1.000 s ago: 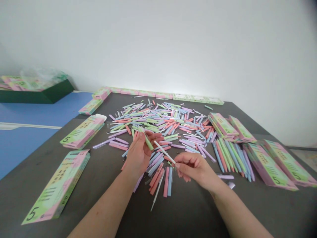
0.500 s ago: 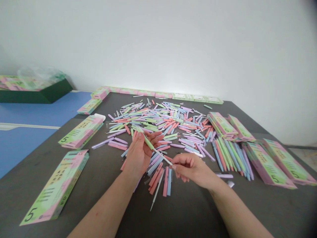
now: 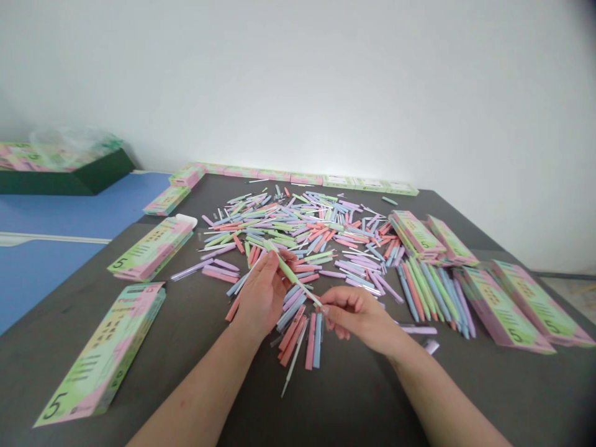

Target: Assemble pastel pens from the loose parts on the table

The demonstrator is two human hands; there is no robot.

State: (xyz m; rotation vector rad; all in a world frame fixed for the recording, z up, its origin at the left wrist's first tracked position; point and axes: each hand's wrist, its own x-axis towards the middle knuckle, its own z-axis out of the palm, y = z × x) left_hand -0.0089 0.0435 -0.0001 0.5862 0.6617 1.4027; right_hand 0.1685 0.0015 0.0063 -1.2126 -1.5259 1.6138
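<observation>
My left hand [image 3: 264, 299] grips a light green pen barrel [image 3: 287, 270] between thumb and fingers, tilted down to the right. From the barrel's lower end runs a thin white pen refill [image 3: 308, 293]; its far tip is pinched in the thumb and fingers of my right hand [image 3: 357, 315]. How far the refill reaches inside the barrel is hidden. Beneath my hands lie red pen parts [image 3: 293, 335], a blue piece [image 3: 317, 341] and a loose white refill [image 3: 292, 366] on the dark table [image 3: 363, 403].
Behind my hands spreads a large heap of pastel pen parts [image 3: 298, 223]. A row of pens [image 3: 433, 292] lies at right beside printed cartons [image 3: 507, 307]. More cartons [image 3: 100, 354] lie at left, others line the back edge. A dark green box [image 3: 93, 171] stands on a blue surface.
The green barrel and white refill have come slightly closer to my right hand, and less of the refill shows between my hands. My left fingers have curled in around the barrel.
</observation>
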